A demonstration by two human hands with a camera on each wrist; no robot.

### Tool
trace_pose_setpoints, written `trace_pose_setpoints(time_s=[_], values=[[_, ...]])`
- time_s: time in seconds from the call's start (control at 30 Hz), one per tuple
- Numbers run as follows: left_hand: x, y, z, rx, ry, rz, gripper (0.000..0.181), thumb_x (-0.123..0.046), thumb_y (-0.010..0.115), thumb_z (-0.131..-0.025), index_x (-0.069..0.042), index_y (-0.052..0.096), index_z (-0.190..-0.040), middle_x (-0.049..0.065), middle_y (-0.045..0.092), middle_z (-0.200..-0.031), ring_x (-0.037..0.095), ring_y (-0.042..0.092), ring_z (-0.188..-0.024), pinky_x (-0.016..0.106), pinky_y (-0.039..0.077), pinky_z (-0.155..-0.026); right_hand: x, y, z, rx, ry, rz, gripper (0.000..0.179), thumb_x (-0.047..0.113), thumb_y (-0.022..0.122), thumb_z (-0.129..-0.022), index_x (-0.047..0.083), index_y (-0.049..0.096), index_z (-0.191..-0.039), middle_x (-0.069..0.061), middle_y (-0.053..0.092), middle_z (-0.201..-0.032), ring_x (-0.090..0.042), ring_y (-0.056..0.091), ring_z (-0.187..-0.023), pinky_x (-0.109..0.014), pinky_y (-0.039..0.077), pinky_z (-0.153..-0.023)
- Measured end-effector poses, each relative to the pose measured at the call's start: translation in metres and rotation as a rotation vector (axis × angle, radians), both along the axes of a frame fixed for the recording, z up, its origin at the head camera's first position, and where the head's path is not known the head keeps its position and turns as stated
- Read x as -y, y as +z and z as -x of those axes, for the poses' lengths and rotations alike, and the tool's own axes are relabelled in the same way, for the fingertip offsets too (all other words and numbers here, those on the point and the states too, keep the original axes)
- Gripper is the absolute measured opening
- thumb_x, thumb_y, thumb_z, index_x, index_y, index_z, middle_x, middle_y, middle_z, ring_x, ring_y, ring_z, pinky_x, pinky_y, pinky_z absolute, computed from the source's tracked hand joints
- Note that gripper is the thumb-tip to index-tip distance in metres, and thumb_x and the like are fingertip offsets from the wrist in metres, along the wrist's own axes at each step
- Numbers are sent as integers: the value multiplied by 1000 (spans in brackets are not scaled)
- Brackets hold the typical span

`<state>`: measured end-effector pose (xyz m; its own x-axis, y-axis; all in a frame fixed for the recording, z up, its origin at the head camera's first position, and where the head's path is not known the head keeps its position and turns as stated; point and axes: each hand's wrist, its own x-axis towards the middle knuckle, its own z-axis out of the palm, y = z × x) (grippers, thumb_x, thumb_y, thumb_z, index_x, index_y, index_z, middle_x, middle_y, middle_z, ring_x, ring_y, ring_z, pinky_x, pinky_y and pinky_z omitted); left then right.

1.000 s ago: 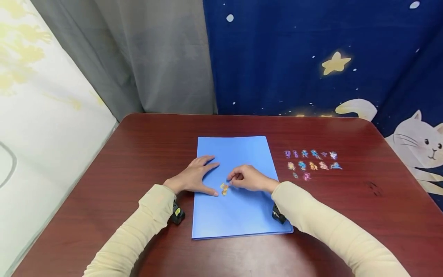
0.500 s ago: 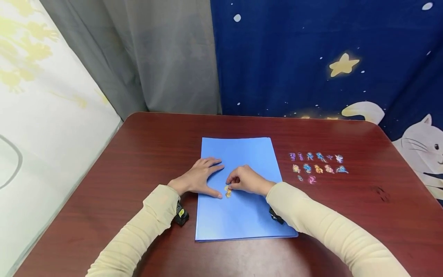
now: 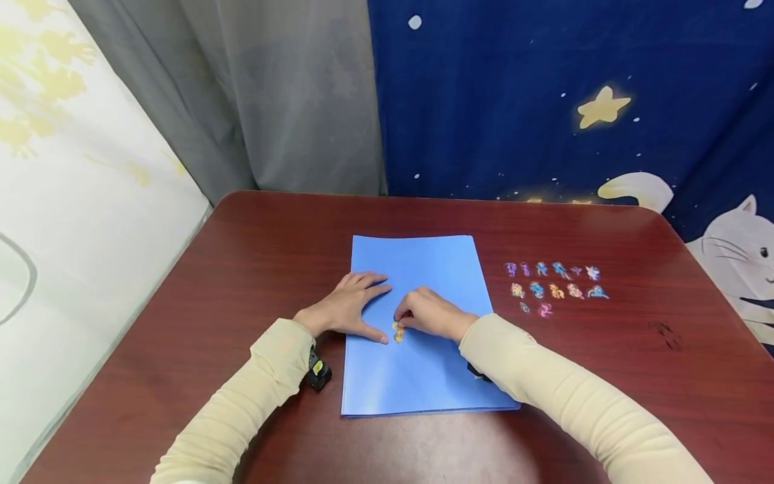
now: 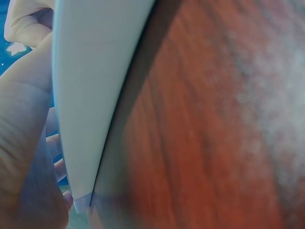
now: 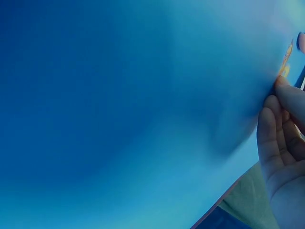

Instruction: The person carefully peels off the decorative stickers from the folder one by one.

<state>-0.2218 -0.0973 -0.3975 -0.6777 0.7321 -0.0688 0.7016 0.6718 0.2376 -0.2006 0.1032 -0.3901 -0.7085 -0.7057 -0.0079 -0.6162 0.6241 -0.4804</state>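
Note:
A blue folder (image 3: 417,386) lies on the table, with a small orange-and-yellow pony sticker (image 3: 398,334) near its middle. My left hand (image 3: 347,306) rests on the folder's left edge, fingers spread and thumb pointing at the sticker. In the left wrist view, that hand (image 4: 21,119) stands beside the folder's pale side (image 4: 88,95). Thumb and curled fingers of my right hand (image 3: 432,314) pinch at the sticker's upper edge. Close up in the right wrist view, the thumb of the right hand (image 5: 286,143) meets the end of the sticker (image 5: 287,57).
To the right of the folder, several small pony stickers (image 3: 556,291) lie in rows on the dark red table (image 3: 272,235). A dark smudge (image 3: 665,334) marks the table farther right. Grey curtain (image 3: 302,94) and blue curtain (image 3: 484,101) hang behind the table's far edge.
My right hand has moved slightly down and left, its fingertips now at the sticker's top edge. The left hand stays on the folder; the head view has shifted a little.

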Motion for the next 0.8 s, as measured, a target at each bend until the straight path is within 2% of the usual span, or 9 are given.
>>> trace_pose_setpoints(time_s=[0.37,0.63,0.8], values=[[1,1,0,18,-1,-10,94,-65,62,-65,-10,36,-136,9,25,-143,27,16,-131,47,10,-104,1,2,0,4,22,-27,9,9,64,-81,13,65,-73,8,57,-70,-7,49,-65,-21,42,-62],[0,2,-2,35,1,-30,94,-63,64,-65,-10,36,-136,9,25,-143,28,16,-131,47,9,-104,-2,3,-7,-171,88,-59,14,9,66,-77,16,58,-69,10,51,-69,-5,46,-64,-19,40,-59],[1,3,-2,29,2,-37,93,-63,64,-64,-9,36,-136,9,26,-142,28,17,-131,47,10,-104,-3,3,-9,-190,86,-62,13,9,65,-78,17,57,-73,12,50,-66,-4,45,-60,-20,39,-57]])
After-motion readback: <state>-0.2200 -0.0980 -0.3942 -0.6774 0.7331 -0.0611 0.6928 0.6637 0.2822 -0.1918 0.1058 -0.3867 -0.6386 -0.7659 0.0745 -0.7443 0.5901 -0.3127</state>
